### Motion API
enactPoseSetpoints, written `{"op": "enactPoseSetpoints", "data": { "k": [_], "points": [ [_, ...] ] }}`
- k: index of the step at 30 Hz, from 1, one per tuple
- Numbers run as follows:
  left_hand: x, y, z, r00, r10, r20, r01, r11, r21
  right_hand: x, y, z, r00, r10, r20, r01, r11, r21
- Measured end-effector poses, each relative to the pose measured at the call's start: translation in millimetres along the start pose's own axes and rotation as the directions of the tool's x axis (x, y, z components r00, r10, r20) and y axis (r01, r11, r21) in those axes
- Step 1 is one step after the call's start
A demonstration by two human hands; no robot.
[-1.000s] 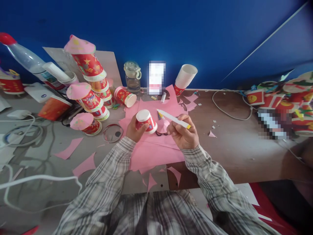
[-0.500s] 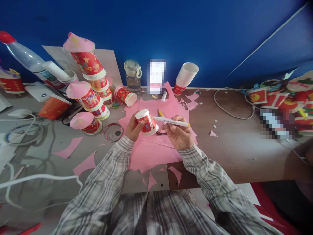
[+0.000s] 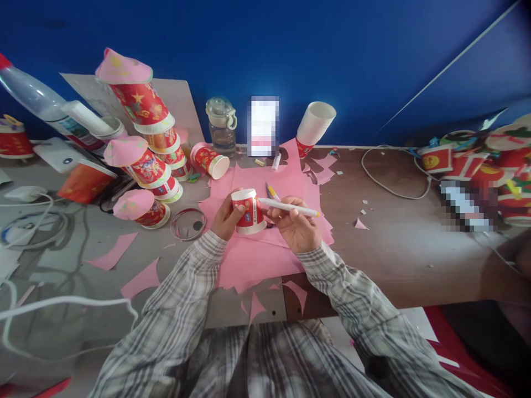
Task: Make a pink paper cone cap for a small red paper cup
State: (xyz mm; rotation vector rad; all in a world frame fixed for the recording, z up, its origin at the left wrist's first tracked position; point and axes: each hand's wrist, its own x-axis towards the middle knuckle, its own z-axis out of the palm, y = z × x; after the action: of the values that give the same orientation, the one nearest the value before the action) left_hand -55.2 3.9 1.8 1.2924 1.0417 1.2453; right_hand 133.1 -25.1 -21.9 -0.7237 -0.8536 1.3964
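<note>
My left hand (image 3: 225,216) is closed around the side of a red and white paper cup (image 3: 250,215), its white rim turned down. In my right hand (image 3: 299,226) lies a white marker (image 3: 289,207) with a yellow end, its other end pointing left at the cup's side. Whether the tip touches the cup I cannot tell. Both hands are above a pile of pink paper (image 3: 257,262). A yellow and dark tool (image 3: 272,191), partly hidden, rests on the paper behind the marker.
Stacked red cups with pink cone tops (image 3: 141,110) stand at the left. Behind are a lidded water bottle (image 3: 221,127), a glowing blurred screen (image 3: 264,127) and a stack of white cups (image 3: 317,122). A cable (image 3: 394,190) and decorated cups (image 3: 468,163) lie to the right.
The cup has turned more upright in my left hand. My right hand and the marker have shifted slightly left. The view itself has moved a little.
</note>
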Motion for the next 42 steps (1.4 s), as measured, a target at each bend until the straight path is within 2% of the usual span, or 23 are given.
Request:
{"op": "enactPoseSetpoints", "data": {
  "k": [4,13,15,17,20,23,26,33,42],
  "points": [
    [0,-6,0.4,1.0,0.012,-0.017,-0.012,1.0,0.007,-1,0,-1,0.998,-0.037,0.049,0.04,0.997,-0.062],
    [0,-2,0.4,0.998,0.05,-0.035,-0.046,0.994,0.098,-7,4,2,0.991,-0.134,0.01,0.134,0.978,-0.159],
    [0,-5,0.0,0.996,0.046,-0.07,-0.037,0.992,0.118,-12,6,-2,0.977,-0.213,0.031,0.213,0.932,-0.295],
    [1,-8,-0.8,0.994,0.05,-0.098,-0.037,0.991,0.128,-17,9,-7,0.955,-0.277,0.104,0.292,0.833,-0.471],
    [2,-10,-2.0,0.991,0.07,-0.118,-0.053,0.988,0.145,-21,17,-12,0.932,-0.279,0.229,0.361,0.707,-0.608],
    [3,-9,-2.2,0.987,0.091,-0.131,-0.068,0.984,0.167,-21,23,-13,0.928,-0.239,0.287,0.37,0.684,-0.628],
    [3,-8,-1.5,0.988,0.088,-0.13,-0.067,0.985,0.159,-20,27,-15,0.94,-0.216,0.265,0.34,0.67,-0.66],
    [2,-9,-1.3,0.99,0.065,-0.123,-0.05,0.991,0.124,-16,39,-28,0.943,-0.279,0.181,0.327,0.678,-0.658],
    [0,-6,1.3,0.994,0.088,-0.069,-0.082,0.992,0.093,-13,38,-26,0.931,-0.3,0.208,0.354,0.605,-0.713]
  ]
}}
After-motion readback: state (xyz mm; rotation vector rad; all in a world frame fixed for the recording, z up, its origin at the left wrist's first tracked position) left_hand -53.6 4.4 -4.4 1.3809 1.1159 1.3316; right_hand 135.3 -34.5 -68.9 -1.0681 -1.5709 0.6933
